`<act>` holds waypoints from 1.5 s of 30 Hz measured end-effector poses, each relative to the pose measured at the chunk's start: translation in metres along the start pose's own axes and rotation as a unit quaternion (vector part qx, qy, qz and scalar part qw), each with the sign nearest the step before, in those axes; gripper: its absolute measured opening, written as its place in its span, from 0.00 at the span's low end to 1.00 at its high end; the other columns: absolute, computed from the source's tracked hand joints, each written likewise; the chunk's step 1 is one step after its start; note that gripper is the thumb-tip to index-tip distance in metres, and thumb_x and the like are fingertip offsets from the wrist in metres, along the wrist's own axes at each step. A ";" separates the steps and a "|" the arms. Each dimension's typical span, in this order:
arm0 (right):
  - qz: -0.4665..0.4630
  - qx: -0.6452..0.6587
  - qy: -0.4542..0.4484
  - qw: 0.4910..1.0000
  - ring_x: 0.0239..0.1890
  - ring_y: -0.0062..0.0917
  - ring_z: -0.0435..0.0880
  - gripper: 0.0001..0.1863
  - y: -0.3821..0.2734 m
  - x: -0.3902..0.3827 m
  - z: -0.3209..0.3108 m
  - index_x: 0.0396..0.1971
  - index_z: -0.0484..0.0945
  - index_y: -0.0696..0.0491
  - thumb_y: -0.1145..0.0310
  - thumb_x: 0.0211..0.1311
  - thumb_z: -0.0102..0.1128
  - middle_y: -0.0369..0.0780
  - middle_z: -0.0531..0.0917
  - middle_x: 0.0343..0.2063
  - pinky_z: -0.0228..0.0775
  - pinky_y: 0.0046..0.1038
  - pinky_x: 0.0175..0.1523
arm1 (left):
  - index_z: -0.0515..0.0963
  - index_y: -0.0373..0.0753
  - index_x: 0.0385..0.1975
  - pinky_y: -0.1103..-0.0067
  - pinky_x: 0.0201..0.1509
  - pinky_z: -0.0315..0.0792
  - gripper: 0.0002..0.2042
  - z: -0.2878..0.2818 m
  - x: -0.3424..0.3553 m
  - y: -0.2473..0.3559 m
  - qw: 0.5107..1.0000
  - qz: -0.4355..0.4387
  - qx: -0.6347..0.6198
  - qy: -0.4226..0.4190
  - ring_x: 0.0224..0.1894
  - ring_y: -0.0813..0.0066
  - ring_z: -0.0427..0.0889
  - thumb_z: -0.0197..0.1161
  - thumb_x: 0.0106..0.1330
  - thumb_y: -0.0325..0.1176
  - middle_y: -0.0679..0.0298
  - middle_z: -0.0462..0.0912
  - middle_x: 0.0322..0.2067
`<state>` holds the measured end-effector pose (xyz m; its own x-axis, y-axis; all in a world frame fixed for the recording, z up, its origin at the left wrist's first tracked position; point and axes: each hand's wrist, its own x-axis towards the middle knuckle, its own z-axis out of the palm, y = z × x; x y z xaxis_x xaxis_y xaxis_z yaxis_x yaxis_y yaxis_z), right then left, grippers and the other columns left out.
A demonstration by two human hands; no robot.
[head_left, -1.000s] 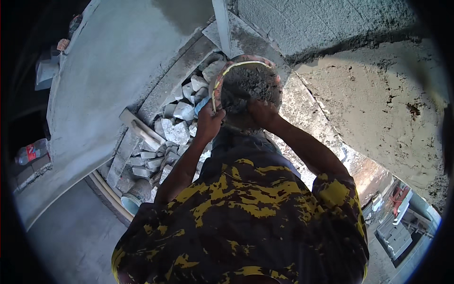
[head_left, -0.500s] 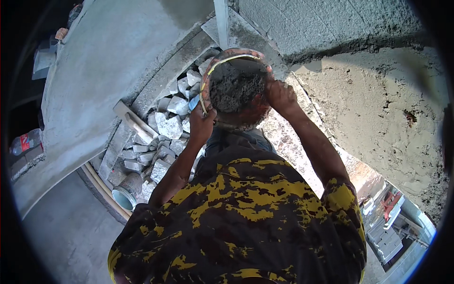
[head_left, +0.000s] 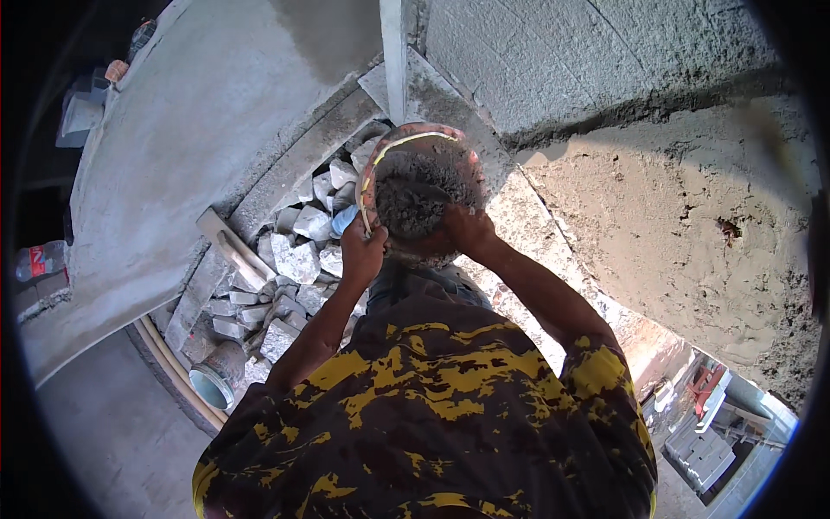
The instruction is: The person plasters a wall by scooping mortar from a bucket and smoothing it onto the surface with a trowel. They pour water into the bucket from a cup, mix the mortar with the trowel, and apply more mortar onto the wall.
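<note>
A round reddish basin (head_left: pixel 364 186) with a yellow-edged rim is held in front of me, tilted, with dark wet mortar (head_left: pixel 406 216) inside. My left hand (head_left: pixel 361 253) is closed on its near left rim, thumb over the edge. Inside the right part of the basin, my right hand (head_left: pixel 469 230) is closed at the mortar. A dark, flat shape runs from its fingers into the mix; whether it is a tool I cannot make out, since the fingers are partly hidden.
Broken concrete chunks (head_left: pixel 298 259) fill the gap at left, beside a dirty bucket (head_left: pixel 213 381) and a wooden float (head_left: pixel 233 249). A post (head_left: pixel 393 69) rises beyond the basin. Rough mortar (head_left: pixel 640 190) covers the surface at right; a smooth grey wall (head_left: pixel 199 130) curves along the left.
My right hand has moved from the basin's right rim inward and down to the mortar. The basin sits slightly lower in view; my left hand keeps its hold.
</note>
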<state>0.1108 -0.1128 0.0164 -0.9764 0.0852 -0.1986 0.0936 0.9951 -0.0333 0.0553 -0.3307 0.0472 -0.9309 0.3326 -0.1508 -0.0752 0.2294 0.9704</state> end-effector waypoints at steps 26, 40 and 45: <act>0.014 0.673 -0.398 0.624 0.24 0.20 0.76 0.17 -0.008 -0.029 0.103 0.45 0.74 0.53 0.69 0.54 0.57 0.38 0.78 0.26 0.68 0.25 0.25 | 0.72 0.34 0.41 0.78 0.27 0.68 0.12 -0.054 -0.031 0.016 0.992 -0.099 0.053 -0.052 0.23 0.80 0.74 0.56 0.58 0.31 0.66 0.75 0.21; -0.270 0.073 -0.166 0.946 0.39 0.44 0.79 0.14 -0.066 0.116 -0.152 0.31 0.77 0.57 0.62 0.55 0.51 0.50 0.79 0.36 0.69 0.41 0.44 | 0.69 0.37 0.30 0.77 0.24 0.69 0.05 -0.092 -0.037 0.017 0.990 -0.104 -0.022 0.088 0.21 0.78 0.75 0.54 0.59 0.30 0.65 0.75 0.18; -0.343 0.363 0.002 0.866 0.16 0.18 0.74 0.11 -0.212 0.245 -0.340 0.40 0.73 0.58 0.71 0.57 0.52 0.38 0.76 0.16 0.66 0.25 0.26 | 0.70 0.35 0.31 0.72 0.26 0.70 0.09 -0.110 -0.032 0.012 0.979 -0.105 -0.039 0.169 0.20 0.67 0.78 0.54 0.61 0.34 0.58 0.77 0.18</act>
<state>-0.2140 -0.2851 0.3081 -0.8509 -0.5124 0.1161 -0.4132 0.5163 -0.7501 0.0448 -0.4394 0.0842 -0.9559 -0.0399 -0.2909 -0.2932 0.1847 0.9380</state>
